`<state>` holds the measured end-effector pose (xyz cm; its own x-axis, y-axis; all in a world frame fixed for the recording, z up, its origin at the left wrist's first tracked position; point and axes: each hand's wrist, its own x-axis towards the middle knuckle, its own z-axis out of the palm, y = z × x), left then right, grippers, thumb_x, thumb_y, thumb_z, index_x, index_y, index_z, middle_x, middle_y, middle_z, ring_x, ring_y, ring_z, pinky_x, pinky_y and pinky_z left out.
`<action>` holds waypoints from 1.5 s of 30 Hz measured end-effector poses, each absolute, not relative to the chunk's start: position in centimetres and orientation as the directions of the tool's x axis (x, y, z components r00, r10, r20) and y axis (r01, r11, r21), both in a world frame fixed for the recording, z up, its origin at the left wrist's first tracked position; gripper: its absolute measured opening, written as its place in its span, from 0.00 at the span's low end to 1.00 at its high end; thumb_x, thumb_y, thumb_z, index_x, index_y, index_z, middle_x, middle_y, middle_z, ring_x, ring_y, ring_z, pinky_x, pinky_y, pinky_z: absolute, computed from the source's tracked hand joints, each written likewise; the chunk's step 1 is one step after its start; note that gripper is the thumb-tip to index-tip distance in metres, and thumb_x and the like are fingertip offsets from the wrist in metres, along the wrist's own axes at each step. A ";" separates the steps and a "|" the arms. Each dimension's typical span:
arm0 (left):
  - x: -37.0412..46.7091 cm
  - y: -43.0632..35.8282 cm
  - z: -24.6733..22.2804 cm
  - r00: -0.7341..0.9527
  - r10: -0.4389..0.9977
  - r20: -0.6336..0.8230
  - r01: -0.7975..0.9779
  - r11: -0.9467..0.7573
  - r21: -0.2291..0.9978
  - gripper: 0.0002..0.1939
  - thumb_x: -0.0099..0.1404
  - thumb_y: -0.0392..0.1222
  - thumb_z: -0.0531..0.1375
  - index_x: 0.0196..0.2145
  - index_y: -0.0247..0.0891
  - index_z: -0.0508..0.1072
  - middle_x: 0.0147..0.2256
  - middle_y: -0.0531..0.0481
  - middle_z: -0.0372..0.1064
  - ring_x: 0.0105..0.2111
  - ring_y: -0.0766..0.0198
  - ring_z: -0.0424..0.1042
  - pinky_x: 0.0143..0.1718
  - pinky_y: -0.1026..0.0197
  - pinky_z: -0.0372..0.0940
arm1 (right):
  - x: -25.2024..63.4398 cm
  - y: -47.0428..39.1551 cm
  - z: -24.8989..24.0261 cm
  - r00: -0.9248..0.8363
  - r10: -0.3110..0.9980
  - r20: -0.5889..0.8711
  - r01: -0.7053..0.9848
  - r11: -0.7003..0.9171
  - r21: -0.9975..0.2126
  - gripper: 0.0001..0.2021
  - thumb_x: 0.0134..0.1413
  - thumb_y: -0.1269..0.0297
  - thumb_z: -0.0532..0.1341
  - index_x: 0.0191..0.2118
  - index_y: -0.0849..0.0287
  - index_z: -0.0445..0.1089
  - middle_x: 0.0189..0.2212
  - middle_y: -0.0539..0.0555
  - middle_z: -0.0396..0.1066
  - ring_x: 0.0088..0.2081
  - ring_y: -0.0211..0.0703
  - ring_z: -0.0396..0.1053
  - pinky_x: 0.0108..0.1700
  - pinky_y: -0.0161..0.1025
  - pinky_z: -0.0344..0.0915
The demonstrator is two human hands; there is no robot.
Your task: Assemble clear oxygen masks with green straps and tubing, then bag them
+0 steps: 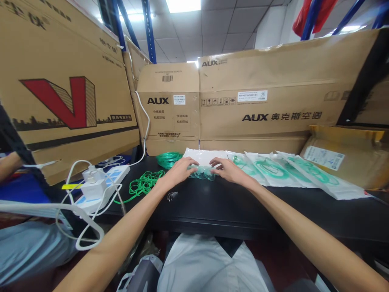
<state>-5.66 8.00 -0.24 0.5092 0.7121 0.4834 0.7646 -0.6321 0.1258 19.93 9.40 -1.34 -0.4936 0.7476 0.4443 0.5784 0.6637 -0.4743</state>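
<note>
Far left we logged a box [60, 81] with a red V, its other print too blurred to read. A power strip [100, 182] and loose green tubing [141, 184] lay on the black table [212, 207]. Our left hand [179, 172] and right hand [227, 170], fingers spread flat and gripping nothing, pressed a clear green mask [202, 173] at table centre. Behind it, cartons [267, 105] read "AUX". Rightward sat sealed packets [291, 172], then a yellow bag [346, 156] with an unreadable label.
</note>
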 end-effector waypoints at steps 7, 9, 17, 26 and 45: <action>-5.8 8.3 -0.5 0.517 0.705 0.485 0.752 -0.645 0.137 0.14 0.72 0.45 0.58 0.51 0.40 0.77 0.51 0.45 0.74 0.53 0.52 0.71 0.57 0.53 0.61 | 19.4 9.9 -1.8 -0.529 0.708 0.467 0.569 0.705 -0.424 0.11 0.67 0.60 0.62 0.49 0.60 0.73 0.45 0.55 0.76 0.44 0.45 0.75 0.49 0.49 0.73; -5.8 8.2 -0.4 0.518 0.706 0.483 0.753 -0.645 0.135 0.14 0.72 0.45 0.58 0.51 0.40 0.77 0.51 0.45 0.74 0.53 0.52 0.71 0.57 0.53 0.61 | 19.1 10.0 -1.9 -0.527 0.703 0.477 0.579 0.709 -0.403 0.12 0.67 0.60 0.61 0.50 0.61 0.73 0.45 0.55 0.76 0.44 0.45 0.75 0.49 0.49 0.73; -5.9 8.7 -0.5 0.516 0.712 0.475 0.766 -0.632 0.115 0.15 0.73 0.45 0.57 0.52 0.40 0.77 0.50 0.43 0.74 0.53 0.51 0.71 0.57 0.52 0.61 | 18.8 10.6 -2.4 -0.580 0.670 0.464 0.628 0.730 -0.269 0.16 0.65 0.58 0.64 0.54 0.60 0.71 0.48 0.57 0.74 0.48 0.48 0.74 0.52 0.53 0.71; -6.2 8.8 -0.1 0.523 0.719 0.457 0.776 -0.623 0.093 0.14 0.73 0.44 0.57 0.50 0.39 0.77 0.48 0.43 0.75 0.50 0.52 0.72 0.54 0.54 0.64 | 17.6 10.1 -2.2 -0.577 0.654 0.489 0.669 0.722 -0.176 0.15 0.68 0.61 0.61 0.55 0.59 0.70 0.52 0.58 0.73 0.52 0.51 0.72 0.55 0.55 0.69; -2.5 -0.5 1.2 0.528 0.622 0.578 0.654 -0.732 0.190 0.15 0.75 0.51 0.55 0.52 0.46 0.76 0.51 0.51 0.74 0.53 0.57 0.71 0.57 0.57 0.63 | 46.1 -4.1 -0.9 0.353 0.781 0.515 0.870 -0.071 -0.489 0.17 0.45 0.46 0.60 0.18 0.51 0.73 0.21 0.67 0.75 0.26 0.66 0.72 0.32 0.56 0.62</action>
